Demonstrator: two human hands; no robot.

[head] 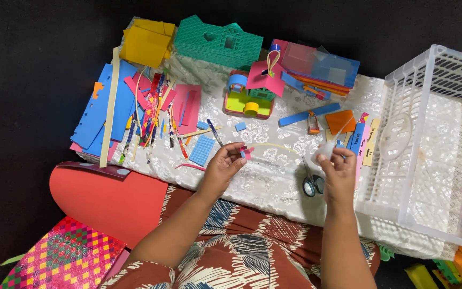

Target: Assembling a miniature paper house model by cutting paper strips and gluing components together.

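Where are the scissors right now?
In the head view, the scissors lie on the white cloth, just left of the right hand.

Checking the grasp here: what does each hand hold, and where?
Left hand: small pink-and-blue foam piece, pinched at its edge. Right hand: small whitish object, unclear.

A low table point(274, 187) under a white lace cloth fills mid-frame. Blue foam sheets point(102, 109) lie at upper left, a green foam house point(217, 43) top centre, scissors point(311, 182) lower right, a white basket point(429, 139) far right.
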